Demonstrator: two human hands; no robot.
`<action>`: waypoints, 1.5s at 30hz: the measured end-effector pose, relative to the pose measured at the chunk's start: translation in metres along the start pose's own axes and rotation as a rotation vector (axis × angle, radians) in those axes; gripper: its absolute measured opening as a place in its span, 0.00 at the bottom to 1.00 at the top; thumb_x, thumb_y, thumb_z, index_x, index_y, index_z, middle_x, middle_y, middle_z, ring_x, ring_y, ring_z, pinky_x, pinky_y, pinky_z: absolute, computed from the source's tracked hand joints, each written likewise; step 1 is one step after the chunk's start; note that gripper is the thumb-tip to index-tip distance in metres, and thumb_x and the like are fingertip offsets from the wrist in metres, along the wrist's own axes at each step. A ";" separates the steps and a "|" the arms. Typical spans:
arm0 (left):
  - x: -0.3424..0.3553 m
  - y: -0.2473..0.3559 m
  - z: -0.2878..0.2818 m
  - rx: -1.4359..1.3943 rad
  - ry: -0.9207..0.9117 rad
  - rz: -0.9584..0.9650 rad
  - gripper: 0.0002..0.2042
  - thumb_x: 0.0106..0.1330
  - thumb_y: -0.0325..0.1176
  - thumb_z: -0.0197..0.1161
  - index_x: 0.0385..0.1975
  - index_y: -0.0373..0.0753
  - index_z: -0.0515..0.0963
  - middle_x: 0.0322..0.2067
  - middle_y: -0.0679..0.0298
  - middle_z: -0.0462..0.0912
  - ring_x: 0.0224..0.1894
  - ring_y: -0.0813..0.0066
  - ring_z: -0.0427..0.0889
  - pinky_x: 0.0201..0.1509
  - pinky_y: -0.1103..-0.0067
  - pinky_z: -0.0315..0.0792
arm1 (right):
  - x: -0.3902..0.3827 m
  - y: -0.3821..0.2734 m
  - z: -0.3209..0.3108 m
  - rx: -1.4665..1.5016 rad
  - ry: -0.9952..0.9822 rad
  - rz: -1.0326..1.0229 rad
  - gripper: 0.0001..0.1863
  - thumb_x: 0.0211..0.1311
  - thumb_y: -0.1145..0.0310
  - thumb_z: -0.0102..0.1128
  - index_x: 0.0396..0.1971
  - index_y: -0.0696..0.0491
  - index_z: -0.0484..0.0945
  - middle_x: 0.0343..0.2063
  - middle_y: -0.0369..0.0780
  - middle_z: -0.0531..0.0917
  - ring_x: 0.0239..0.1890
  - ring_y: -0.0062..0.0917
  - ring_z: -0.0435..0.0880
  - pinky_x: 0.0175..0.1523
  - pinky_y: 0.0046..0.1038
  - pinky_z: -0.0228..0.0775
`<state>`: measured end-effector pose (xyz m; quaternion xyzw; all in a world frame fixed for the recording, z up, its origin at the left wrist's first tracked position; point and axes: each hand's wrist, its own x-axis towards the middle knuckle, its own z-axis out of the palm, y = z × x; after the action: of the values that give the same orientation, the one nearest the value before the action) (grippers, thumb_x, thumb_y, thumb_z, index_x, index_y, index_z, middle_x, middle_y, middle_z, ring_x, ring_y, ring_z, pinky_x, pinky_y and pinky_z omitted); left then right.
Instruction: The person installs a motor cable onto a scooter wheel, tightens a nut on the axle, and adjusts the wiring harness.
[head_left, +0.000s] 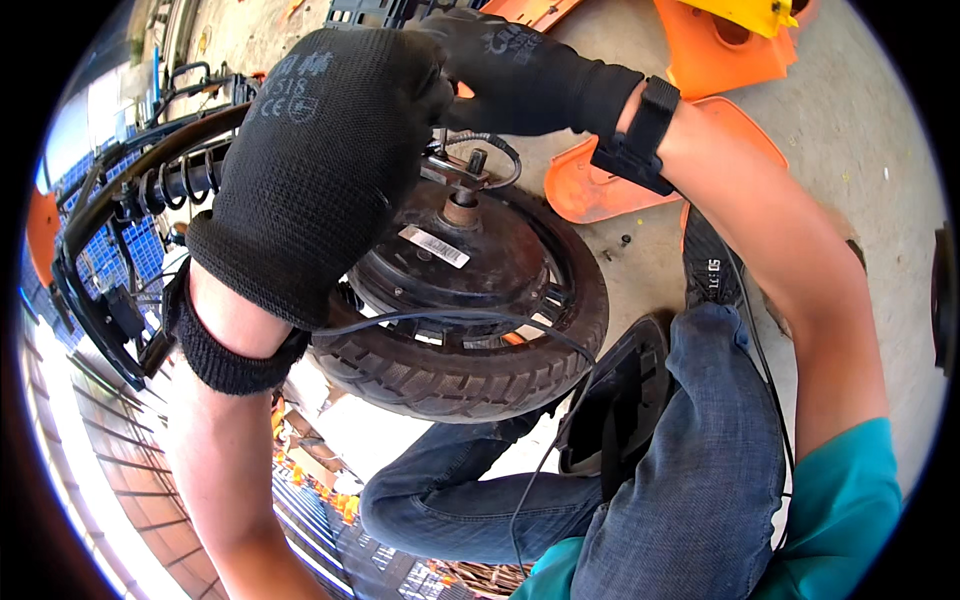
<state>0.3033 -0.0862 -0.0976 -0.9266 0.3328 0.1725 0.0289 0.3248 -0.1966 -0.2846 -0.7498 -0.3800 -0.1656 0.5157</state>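
Note:
My left hand (320, 150) and my right hand (530, 80), both in black knitted work gloves, meet above a scooter-type wheel. The fingers of each are curled in where they meet; whatever they grip is hidden behind the gloves. Below them lies the wheel's dark hub (450, 265) with a white label, ringed by a black treaded tyre (470, 385). From the hub an axle (463, 205) sticks up, with a metal bracket and nut at its end. A cable (505, 150) loops beside the axle, just under my right hand.
Orange plastic panels (590, 180) lie on the concrete floor (860, 140), with a yellow part (750, 12) at the top. At left are a black frame tube (90, 230) and a coil spring (175, 185). A thin cable (450, 315) crosses the tyre towards my bent legs (690, 450).

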 end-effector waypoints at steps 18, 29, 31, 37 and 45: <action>0.009 0.010 0.000 -0.195 -0.196 -0.094 0.07 0.63 0.29 0.63 0.37 0.33 0.81 0.25 0.55 0.83 0.26 0.68 0.83 0.35 0.74 0.77 | -0.032 0.005 0.040 0.186 -0.102 0.294 0.13 0.61 0.65 0.55 0.39 0.57 0.79 0.34 0.51 0.83 0.39 0.45 0.83 0.46 0.40 0.74; 0.004 0.019 -0.009 -0.182 -0.242 -0.277 0.11 0.61 0.27 0.64 0.43 0.34 0.80 0.30 0.53 0.85 0.30 0.70 0.85 0.37 0.75 0.79 | -0.028 0.012 0.047 -0.015 -0.056 0.142 0.12 0.58 0.62 0.60 0.33 0.56 0.79 0.28 0.48 0.82 0.34 0.43 0.83 0.42 0.39 0.75; 0.009 0.018 -0.011 -0.241 -0.288 -0.367 0.09 0.62 0.26 0.63 0.42 0.33 0.80 0.30 0.54 0.85 0.30 0.71 0.86 0.37 0.76 0.80 | -0.023 0.010 0.044 0.017 -0.050 0.175 0.12 0.55 0.64 0.63 0.32 0.59 0.78 0.29 0.47 0.83 0.34 0.44 0.82 0.42 0.38 0.75; 0.000 0.005 -0.012 -0.102 -0.158 -0.253 0.06 0.66 0.28 0.60 0.38 0.32 0.79 0.25 0.58 0.82 0.26 0.73 0.83 0.32 0.78 0.78 | -0.011 0.001 0.044 0.147 -0.035 0.244 0.09 0.58 0.68 0.55 0.28 0.59 0.78 0.24 0.52 0.81 0.31 0.47 0.82 0.37 0.44 0.72; -0.001 -0.012 -0.020 -0.177 -0.224 -0.385 0.06 0.69 0.30 0.58 0.36 0.34 0.79 0.21 0.61 0.80 0.22 0.76 0.78 0.26 0.78 0.72 | 0.011 -0.005 0.046 -0.053 -0.261 0.400 0.09 0.54 0.70 0.55 0.28 0.59 0.82 0.26 0.53 0.83 0.33 0.47 0.84 0.39 0.42 0.76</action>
<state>0.3164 -0.0798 -0.0797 -0.9470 0.1283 0.2940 0.0167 0.3216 -0.1506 -0.2934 -0.8385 -0.2827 0.0283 0.4649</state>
